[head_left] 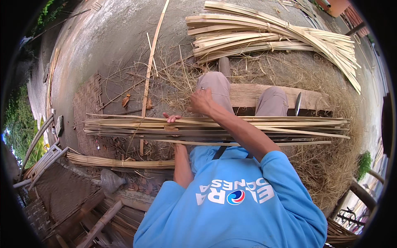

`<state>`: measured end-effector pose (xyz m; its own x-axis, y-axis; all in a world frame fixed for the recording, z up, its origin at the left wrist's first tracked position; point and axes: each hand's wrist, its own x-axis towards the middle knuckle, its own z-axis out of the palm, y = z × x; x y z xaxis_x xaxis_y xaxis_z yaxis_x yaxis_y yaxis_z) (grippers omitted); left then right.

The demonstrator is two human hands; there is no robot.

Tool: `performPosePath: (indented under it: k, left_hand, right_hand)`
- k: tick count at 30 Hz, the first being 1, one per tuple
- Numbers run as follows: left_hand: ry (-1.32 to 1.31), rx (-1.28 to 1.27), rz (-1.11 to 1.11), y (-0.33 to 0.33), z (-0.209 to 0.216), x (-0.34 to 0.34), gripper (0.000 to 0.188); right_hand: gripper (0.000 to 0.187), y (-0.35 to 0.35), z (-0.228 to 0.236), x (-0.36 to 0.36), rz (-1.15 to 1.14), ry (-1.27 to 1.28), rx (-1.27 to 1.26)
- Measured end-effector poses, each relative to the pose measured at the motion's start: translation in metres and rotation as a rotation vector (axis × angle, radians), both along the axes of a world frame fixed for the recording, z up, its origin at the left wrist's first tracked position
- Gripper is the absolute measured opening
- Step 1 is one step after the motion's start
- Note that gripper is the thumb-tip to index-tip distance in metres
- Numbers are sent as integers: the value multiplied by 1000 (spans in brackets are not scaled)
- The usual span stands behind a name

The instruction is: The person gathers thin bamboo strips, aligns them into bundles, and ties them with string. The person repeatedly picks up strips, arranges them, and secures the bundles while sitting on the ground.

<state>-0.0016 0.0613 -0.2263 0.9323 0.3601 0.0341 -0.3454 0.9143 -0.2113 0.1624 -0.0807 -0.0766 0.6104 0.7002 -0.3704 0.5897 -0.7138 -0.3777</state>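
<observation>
A long bundle of split bamboo strips (264, 128) lies crosswise over my lap. My left hand (172, 118) reaches beneath it, its fingertips curling up over the far side, so the hand is closed around the bundle. Most of that palm is hidden by the strips. Just beyond the bundle, my right hand (201, 101) is at my left knee with its fingers curled in. Whatever those fingers may hold is hidden. One strip (289, 144) sits slightly apart along the near side of the bundle.
A wooden plank (248, 95) spans behind my knees, with a knife blade (297, 104) upright at it. Tied bamboo strips (248, 31) lie far off. Another bundle (124, 162) rests at left near a plastic bottle (111, 180). Fibre shavings (331, 169) cover the ground at right.
</observation>
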Motion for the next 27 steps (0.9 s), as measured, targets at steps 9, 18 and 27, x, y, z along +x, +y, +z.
performPosePath:
  k: [9, 18, 27]
  left_hand:
    - [91, 26, 13, -8, 17, 1, 41]
    - [300, 92, -60, -46, 10, 54, 43]
    - [686, -162, -281, -112, 92, 90, 39]
  right_hand:
    - [17, -76, 12, 94, -591, -58, 522]
    - [148, -124, 78, 1, 117, 58, 2]
    - [43, -198, 83, 33, 68, -59, -85]
